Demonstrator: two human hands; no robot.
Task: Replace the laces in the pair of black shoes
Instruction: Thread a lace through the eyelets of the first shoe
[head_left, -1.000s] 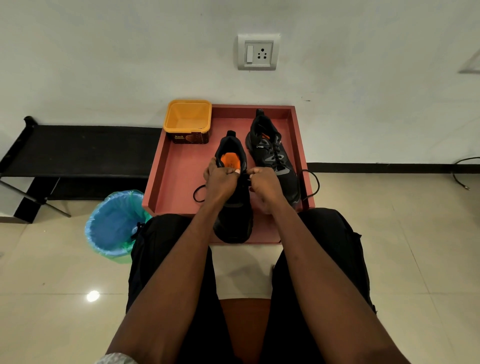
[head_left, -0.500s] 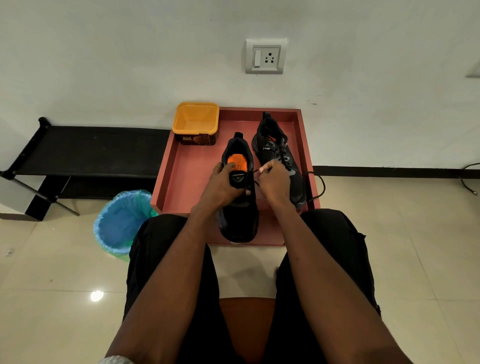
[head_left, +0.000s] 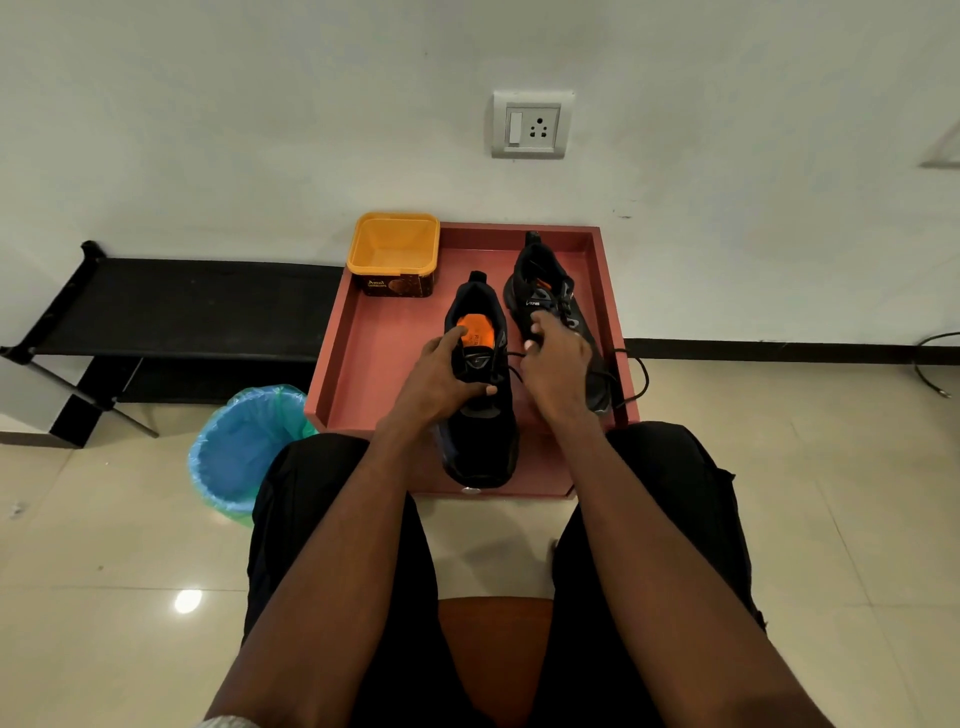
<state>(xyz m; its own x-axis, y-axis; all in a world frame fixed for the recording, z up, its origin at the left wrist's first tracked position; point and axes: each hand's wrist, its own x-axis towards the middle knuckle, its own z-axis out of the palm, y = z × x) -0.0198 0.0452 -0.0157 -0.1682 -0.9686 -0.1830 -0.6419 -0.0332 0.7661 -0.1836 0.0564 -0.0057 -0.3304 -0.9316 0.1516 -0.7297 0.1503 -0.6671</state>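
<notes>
Head view: Both black shoes stand on the red tray (head_left: 363, 364). The left hand (head_left: 441, 379) grips the near shoe (head_left: 480, 415) at its tongue, steadying it. The right hand (head_left: 558, 364) pinches the black lace (head_left: 511, 358), drawn sideways over the far shoe (head_left: 550, 291). Judged step: unthreading the lace. Next: pull the lace free of the remaining eyelets.

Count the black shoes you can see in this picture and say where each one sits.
2. One shoe lies in the middle of the red tray, held by the left hand. The other shoe lies to its right, partly behind the right hand. None looks hidden.
</notes>
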